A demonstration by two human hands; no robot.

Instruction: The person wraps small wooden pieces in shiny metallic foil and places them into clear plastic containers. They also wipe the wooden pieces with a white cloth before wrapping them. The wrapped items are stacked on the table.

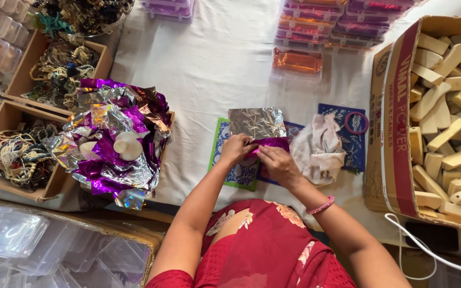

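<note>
A sheet of foil (257,124), silver on its upper part and purple along its near edge, is held between both hands over a white cloth-covered table (214,64). The left hand (236,148) is closed on the foil's near left edge, its fingers pinched together, and the right hand (278,164) is clamped on the folded purple strip just beside it, so that the two hands almost touch. The foil is laid over blue and green patterned mats (230,176). Just to the right of the hands a crumpled pale cloth (321,146) is seen, and beyond it a pink ring (356,122) rests on a blue mat. A pink bangle (321,206) is worn on the right wrist. To the left, a heap of purple and silver foil sheets (116,141) is piled in a tray, with a white block (128,145) lying on top. Further left, wooden trays of beaded strings (22,154) are set. At the right edge a cardboard box (396,117) is filled with wooden blocks (449,106). Clear plastic boxes (316,26) are stacked at the far side of the table
</note>
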